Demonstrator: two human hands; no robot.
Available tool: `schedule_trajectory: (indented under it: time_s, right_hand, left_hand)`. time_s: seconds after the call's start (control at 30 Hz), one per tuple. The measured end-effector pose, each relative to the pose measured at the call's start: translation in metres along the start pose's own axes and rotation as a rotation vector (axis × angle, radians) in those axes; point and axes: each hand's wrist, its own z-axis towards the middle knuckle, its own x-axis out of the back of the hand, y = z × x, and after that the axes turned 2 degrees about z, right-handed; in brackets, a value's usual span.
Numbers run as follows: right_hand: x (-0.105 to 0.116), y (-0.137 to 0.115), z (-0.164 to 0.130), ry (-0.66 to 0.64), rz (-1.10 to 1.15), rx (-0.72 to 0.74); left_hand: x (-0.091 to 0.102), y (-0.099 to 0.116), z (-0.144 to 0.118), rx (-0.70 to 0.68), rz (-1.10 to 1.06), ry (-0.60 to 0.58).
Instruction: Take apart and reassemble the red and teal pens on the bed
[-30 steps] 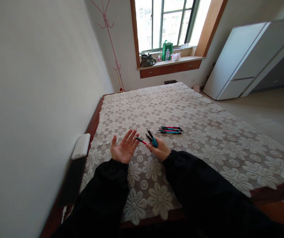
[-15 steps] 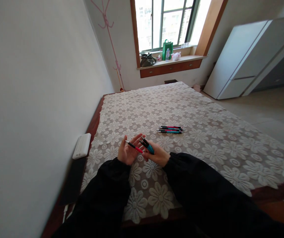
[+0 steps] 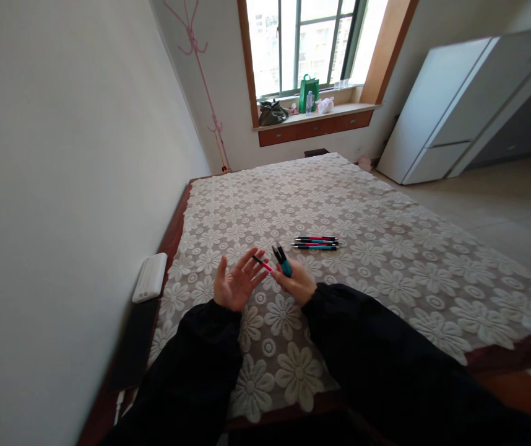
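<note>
A bench fills the middle of the room, spread with a white lace cloth patterned in large flowers. Beyond it a white cabinet leans by the right wall, and a window has a green bag on its sill. A white box sits at the bench's left edge by the wall. Two black sleeves reach over the near end. The left hand is held palm up, fingers spread wide, holding nothing, its fingertips just beside a pink pen. The right hand has its grip closed on a small bunch of pens, teal and pink, tips pointing up and away. Three more pens lie side by side on the cloth, near the hands and farther from the person.
</note>
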Motion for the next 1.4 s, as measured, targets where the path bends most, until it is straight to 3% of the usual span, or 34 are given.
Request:
schedule_trajectory:
  time_s: [0.1,0.17,0.33,0.6,0.73,0.93,1.17,1.4]
  right_hand:
    - [-0.005,-0.005,-0.004,-0.168,-0.072,0.083]
    - [-0.005,-0.006,-0.005,-0.189,-0.071,0.077]
    - [0.002,0.003,0.001,0.059,0.066,-0.104]
    - [0.006,0.010,0.005,0.175,0.015,-0.139]
    - [0.004,0.007,0.004,0.063,0.052,-0.174]
    - [-0.005,-0.001,-0.002,-0.175,0.028,-0.102]
    - [-0.004,-0.005,-0.003,-0.308,-0.059,-0.091]
    - [-0.005,0.000,-0.003,-0.327,-0.084,-0.060]
  left_hand:
    - [0.000,0.000,0.000,0.011,0.019,0.005]
    - [0.000,0.001,0.000,0.002,0.025,0.007]
    - [0.002,0.003,0.000,-0.051,0.010,0.021]
    - [0.003,0.004,-0.001,-0.073,0.048,-0.022]
    - [0.002,0.004,-0.001,-0.035,0.064,-0.048]
    - [-0.003,0.001,-0.002,0.011,0.072,-0.041]
    - [-0.005,0.000,-0.004,0.009,0.092,-0.042]
    - [-0.003,-0.001,-0.004,0.033,0.082,-0.028]
